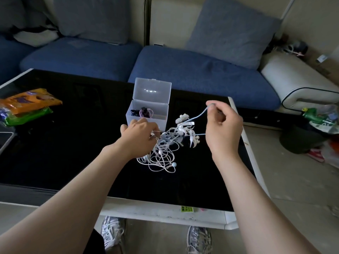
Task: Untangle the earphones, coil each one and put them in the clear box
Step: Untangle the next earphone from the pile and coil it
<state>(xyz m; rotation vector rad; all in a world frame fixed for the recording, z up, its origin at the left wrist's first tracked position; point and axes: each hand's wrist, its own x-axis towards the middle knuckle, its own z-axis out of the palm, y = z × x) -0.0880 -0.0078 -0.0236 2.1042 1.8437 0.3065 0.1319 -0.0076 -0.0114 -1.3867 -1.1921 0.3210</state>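
2 bare forearms reached up from the bottom of the frame. Between them, under the table's near edge, stood 2 silver sneakers. The left hand, at the centre, had its fingers curled down into the left edge of the earphone tangle, gripping white cable there. The right hand, right of centre, hung above the table. Its thumb and forefinger were pinching a pale blue cable, and its other fingers were folded into the palm. That cable ran down leftward into the tangle, a loose heap of thin white cords, earbuds and flat white strips lying mid-table, just below and right of the clear box. The box stood with its lid upright and held a coiled purple earphone with a dark one beside it.

The table was glossy black with a white frame. Orange and green snack packets lay at its left edge. Behind it ran a blue sofa with grey-blue cushions, and a dark bin sat on the floor at right.
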